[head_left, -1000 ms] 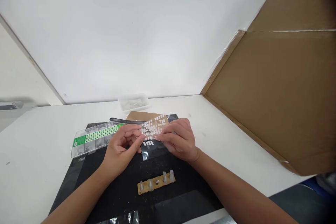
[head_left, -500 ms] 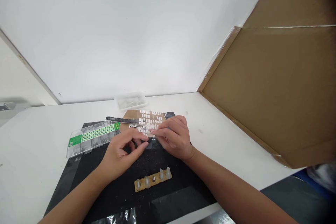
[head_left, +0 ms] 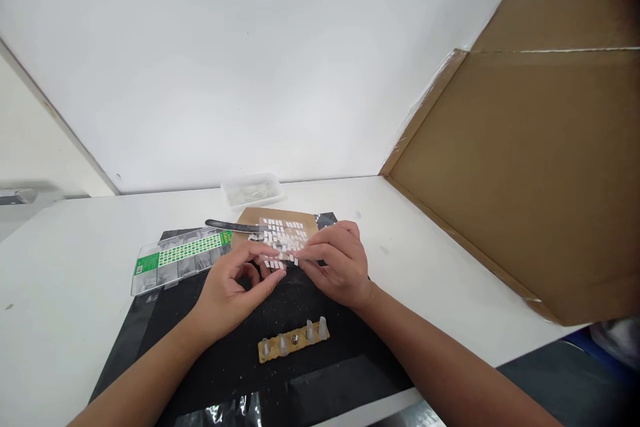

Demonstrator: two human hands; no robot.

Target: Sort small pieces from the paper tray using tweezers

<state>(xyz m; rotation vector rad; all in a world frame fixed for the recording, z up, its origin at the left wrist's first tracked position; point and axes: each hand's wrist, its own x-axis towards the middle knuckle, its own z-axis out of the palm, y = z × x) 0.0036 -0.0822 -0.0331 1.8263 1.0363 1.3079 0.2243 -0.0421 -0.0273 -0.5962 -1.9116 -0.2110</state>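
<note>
A clear sheet with rows of small white pieces (head_left: 284, 230) is held up over a brown card. My left hand (head_left: 240, 283) has its thumb and fingertips at the sheet's lower left edge, closed on it. My right hand (head_left: 340, 263) pinches at the sheet's lower right; its fingertips are close to those of my left hand. Nearer to me, a tan strip (head_left: 295, 341) with several upright clear nail-shaped tips lies on the black mat (head_left: 240, 370). One spot in the middle of the strip carries a small shiny piece.
A clear compartment box with a green label (head_left: 183, 257) lies left of my hands. A dark nail file (head_left: 233, 225) rests by the brown card (head_left: 250, 215). Behind is a translucent tray (head_left: 253, 192). A large cardboard panel (head_left: 525, 180) stands at the right.
The clear sheet now shows between my hands, with its lower edge nearer to me and at my left fingertips. The whole view has shifted slightly.
</note>
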